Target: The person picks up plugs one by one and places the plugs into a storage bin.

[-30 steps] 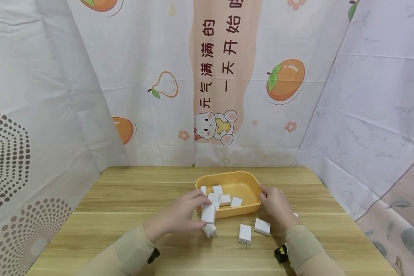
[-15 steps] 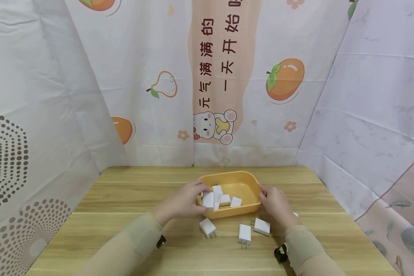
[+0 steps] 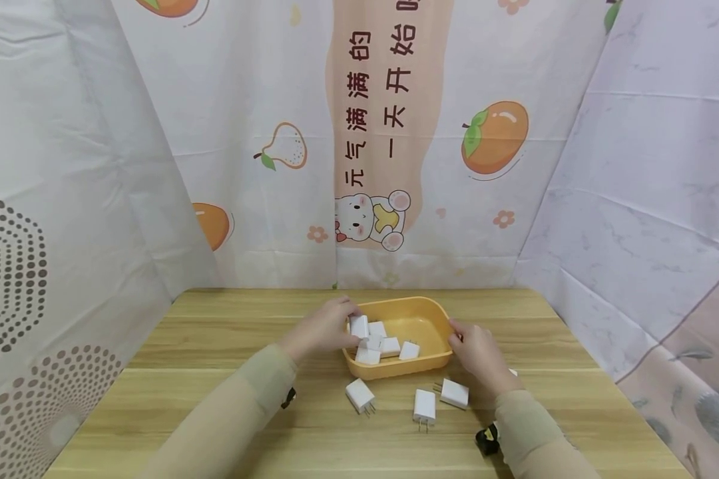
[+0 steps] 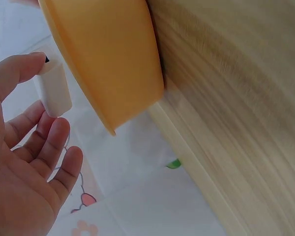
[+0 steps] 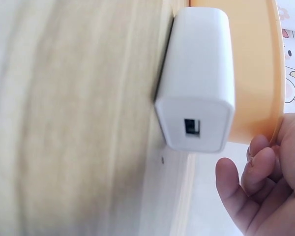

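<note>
Over the left end of the yellow plastic basket (image 3: 428, 338), my left hand (image 3: 322, 326) pinches a white USB charger plug (image 3: 359, 326). In the left wrist view the held charger plug (image 4: 54, 91) is between thumb and fingertips, beside the basket wall (image 4: 108, 54). At the basket's right end, my right hand (image 3: 478, 351) grips the rim. Several white charger plugs (image 3: 389, 346) lie inside the basket, mostly toward its left half. The right wrist view shows one white charger plug (image 5: 196, 64) close up on the table, its USB port facing the camera.
On the wooden table (image 3: 216, 399) in front of the basket lie a charger plug with prongs (image 3: 360, 396), another charger plug (image 3: 424, 406) and a third charger plug (image 3: 455, 393). One more peeks out behind the right forearm. A printed curtain (image 3: 263, 219) hangs behind the table.
My left hand has carried its charger plug from the basket's front left corner, up and away over the left end. The right hand keeps its grip on the rim.
</note>
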A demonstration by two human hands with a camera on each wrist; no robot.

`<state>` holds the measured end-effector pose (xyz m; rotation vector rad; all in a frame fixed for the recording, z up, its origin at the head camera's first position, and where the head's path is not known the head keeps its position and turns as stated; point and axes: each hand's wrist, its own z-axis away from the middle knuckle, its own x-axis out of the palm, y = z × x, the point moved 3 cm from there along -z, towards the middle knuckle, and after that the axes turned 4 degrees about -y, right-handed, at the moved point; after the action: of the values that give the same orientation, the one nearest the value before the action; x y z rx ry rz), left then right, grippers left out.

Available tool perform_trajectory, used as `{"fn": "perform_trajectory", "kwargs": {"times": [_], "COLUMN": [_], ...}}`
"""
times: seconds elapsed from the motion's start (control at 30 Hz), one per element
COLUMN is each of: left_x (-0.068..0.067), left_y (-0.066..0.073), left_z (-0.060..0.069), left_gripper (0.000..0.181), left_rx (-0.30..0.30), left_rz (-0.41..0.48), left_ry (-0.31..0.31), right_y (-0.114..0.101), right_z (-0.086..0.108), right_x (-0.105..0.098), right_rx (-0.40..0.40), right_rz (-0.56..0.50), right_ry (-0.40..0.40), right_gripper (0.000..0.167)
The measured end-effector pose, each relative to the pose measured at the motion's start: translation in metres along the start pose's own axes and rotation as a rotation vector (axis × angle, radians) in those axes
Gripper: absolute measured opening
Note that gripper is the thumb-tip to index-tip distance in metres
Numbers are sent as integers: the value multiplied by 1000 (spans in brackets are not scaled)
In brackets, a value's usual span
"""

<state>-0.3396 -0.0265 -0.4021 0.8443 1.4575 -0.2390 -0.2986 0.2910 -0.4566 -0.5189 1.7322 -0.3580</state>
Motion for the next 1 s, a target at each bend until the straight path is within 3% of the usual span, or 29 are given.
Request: {"fn": "perform_trajectory", "kwargs": {"times": [0.43,0.8,1.0], "left_x": [-1,-1,-1], "left_y": [-12,-9,-5], "left_z": [-17,-20,-21], "left_gripper": [44,44,43], "left_rx": [-58,-84,-80], "left_rz": [-55,-49,-89], "left_ry": [-22,-47,-50], "right_y": [-2,-1,0], "right_z": [1,1,0], "right_x": [-1,-1,0], "right_rx": [-29,-15,-5], "right_rz": [30,-15,-7], "right_ry": [23,-6,-12], "right_gripper": [41,43,44]}}
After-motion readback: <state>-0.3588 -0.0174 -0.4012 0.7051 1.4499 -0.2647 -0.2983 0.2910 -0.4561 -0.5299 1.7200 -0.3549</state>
